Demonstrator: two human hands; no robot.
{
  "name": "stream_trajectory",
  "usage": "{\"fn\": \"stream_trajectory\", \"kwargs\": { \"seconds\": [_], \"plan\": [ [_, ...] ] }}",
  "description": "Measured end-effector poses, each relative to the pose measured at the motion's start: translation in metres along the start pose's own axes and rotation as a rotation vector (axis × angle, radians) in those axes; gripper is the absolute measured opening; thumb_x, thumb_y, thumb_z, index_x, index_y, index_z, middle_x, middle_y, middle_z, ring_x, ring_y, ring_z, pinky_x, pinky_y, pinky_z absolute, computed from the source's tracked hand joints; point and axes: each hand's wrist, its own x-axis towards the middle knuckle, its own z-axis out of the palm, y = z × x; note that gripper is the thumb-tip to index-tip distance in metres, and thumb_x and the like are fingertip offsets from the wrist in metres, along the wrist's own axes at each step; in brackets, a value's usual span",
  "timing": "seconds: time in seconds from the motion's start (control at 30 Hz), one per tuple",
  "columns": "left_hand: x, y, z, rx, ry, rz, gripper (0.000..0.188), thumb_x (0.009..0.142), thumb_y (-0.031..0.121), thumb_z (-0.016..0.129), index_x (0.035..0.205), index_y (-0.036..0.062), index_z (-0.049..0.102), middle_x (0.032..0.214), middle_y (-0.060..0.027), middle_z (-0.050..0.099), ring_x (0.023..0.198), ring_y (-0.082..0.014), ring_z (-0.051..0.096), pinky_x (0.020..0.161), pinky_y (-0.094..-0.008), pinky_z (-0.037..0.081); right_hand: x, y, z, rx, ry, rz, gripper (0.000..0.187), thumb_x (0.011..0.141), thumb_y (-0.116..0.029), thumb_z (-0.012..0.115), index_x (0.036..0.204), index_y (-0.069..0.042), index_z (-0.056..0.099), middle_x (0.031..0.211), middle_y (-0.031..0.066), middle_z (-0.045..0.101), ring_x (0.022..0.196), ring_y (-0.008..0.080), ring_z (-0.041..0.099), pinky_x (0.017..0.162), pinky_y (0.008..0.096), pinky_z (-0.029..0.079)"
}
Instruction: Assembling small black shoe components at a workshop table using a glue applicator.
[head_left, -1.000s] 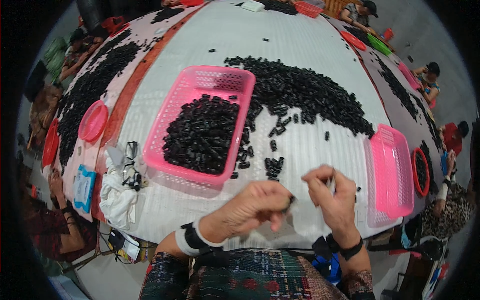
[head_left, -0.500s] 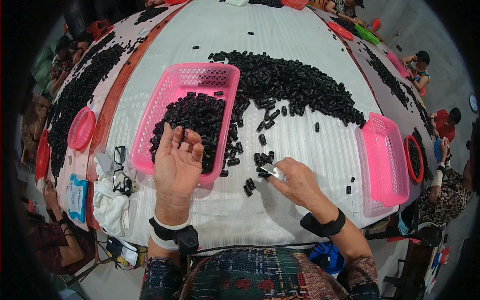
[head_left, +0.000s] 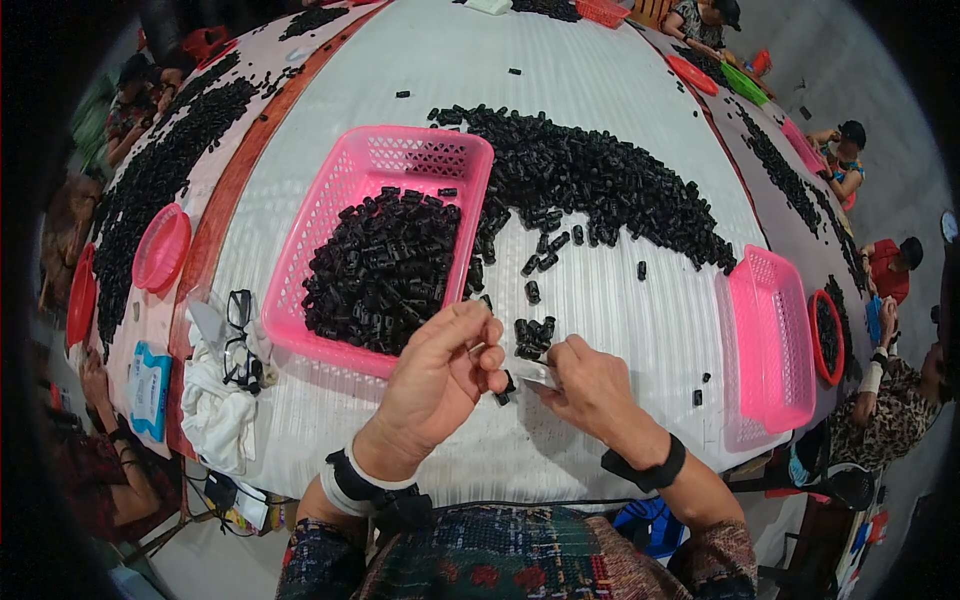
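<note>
Over the table (head_left: pixel 660 335), pinching a metal tool (head_left: pixel 538 374) in the right hand (head_left: pixel 595 388) beside clustered black parts (head_left: pixel 535 334), curling the left hand (head_left: pixel 432 372) with any hold unclear, possibly scattering that cluster through one careless nudge!

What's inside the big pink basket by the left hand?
A heap of small black pieces lies in the big pink basket, leaving some pink bare at the far end. The heap hides whatever is beneath its top layer; the left hand covers the near right corner.
</note>
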Motion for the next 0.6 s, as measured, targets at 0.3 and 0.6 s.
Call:
{"fn": "stream_trajectory", "kwargs": {
  "seconds": [0.3,0.6],
  "plan": [
    [0.009,-0.029,-0.006,0.34,-0.108,-0.281,0.022,0.083,0.016,0.059,0.099,0.0029,0.052,0.089,-0.0042,0.054,0.076,-0.0126,0.055,0.056,-0.0256,0.047,-0.017,-0.017,-0.044,0.089,0.26,-0.295,0.036,0.047,-0.001,0.069,0.077,-0.007,0.05,0.068,0.0051,0.048,0.054,0.0209,0.052,0.046,0.0304,0.042],
    [0.018,-0.035,-0.013,0.203,0.043,-0.151,0.009,0.084,0.011,0.055,0.09,0.0039,0.054,0.08,-0.0041,0.056,0.068,-0.0119,0.055,0.055,-0.0246,0.048,-0.033,0.023,-0.042,0.127,0.098,0.019,0.024,0.063,-0.009,0.066,0.082,-0.006,0.052,0.071,0.0087,0.049,0.06,0.0259,0.054,0.049,0.0339,0.043]
  ]
}}
